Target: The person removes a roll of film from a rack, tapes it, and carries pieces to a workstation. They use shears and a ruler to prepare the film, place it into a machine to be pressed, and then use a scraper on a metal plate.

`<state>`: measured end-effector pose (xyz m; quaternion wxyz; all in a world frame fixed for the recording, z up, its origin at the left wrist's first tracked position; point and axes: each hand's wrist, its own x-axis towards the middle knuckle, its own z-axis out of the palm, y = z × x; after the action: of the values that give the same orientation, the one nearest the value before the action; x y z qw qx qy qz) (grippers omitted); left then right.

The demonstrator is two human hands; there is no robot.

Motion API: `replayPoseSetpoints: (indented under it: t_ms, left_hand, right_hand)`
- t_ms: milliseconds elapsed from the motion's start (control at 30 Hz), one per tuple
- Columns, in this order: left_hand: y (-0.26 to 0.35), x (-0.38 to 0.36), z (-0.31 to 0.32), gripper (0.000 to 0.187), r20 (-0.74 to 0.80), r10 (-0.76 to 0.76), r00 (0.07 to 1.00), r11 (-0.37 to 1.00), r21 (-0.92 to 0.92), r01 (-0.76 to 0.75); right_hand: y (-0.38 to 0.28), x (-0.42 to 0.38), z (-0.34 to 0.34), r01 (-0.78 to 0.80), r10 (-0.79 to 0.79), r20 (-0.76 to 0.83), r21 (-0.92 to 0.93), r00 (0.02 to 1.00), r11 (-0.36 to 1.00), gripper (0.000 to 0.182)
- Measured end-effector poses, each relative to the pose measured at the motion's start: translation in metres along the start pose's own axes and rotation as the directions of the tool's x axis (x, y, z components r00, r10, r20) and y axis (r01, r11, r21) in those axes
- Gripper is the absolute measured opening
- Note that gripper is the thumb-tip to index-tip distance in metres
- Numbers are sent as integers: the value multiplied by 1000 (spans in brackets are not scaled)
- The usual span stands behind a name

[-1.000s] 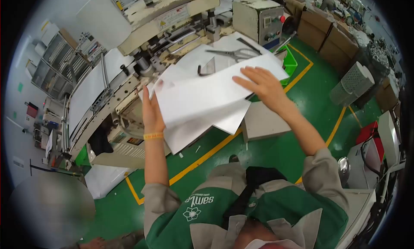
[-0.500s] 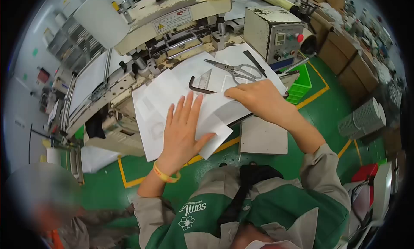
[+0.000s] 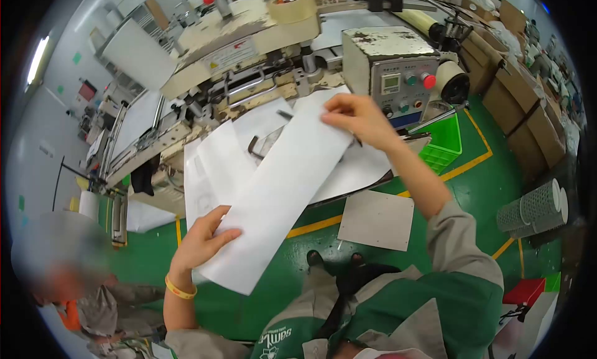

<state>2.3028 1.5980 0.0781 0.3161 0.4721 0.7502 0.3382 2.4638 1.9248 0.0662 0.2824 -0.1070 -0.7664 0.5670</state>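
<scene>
A long white paper strip [image 3: 289,179] slants up and away over the other sheets, lifted off them at its near end. My left hand [image 3: 202,238], a yellow band at its wrist, grips the strip's lower left edge, thumb on top and other fingers partly hidden. My right hand [image 3: 360,119] pinches the far end between thumb and fingers. Beside the strip's left edge lies a black hex key [image 3: 254,149], near a partly covered clear set square [image 3: 271,139]. The strip covers most of the scissors. More white sheets [image 3: 227,163] lie beneath.
A worn cream press [image 3: 230,54] stands ahead, with a control box [image 3: 392,73] at its right. A green crate [image 3: 444,144] and a flat board [image 3: 376,219] are below on the right. Another person [image 3: 99,303] is at the lower left.
The strip has been raised and turned diagonally, its near end brought toward me. My left hand moved from lying flat on the paper to gripping its edge; my right hand moved farther away.
</scene>
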Motion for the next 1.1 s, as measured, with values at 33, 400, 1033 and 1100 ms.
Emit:
replayPoseSetpoints:
  t_ms: [33,400,1033,1100]
  left_hand:
    - [1,5,3,40,0,-42,999,993,-107,42]
    - [-15,83,-20,53,12,58,998,907,-419,-47]
    - [-115,116,-35,42,-155,-123,980,847,-530,22]
    - [-119,121,-39,38,-260,-105,960,872,-489,-37]
  right_hand:
    - [21,7,4,-59,59,-21,-22,998,998,17]
    - [74,-43,-37,-123,164,-237,179,958,976,38]
    - [138,133,43,-170,187,-340,80,922,982,35]
    - [130,154,52,-152,166,-393,67,904,986,17]
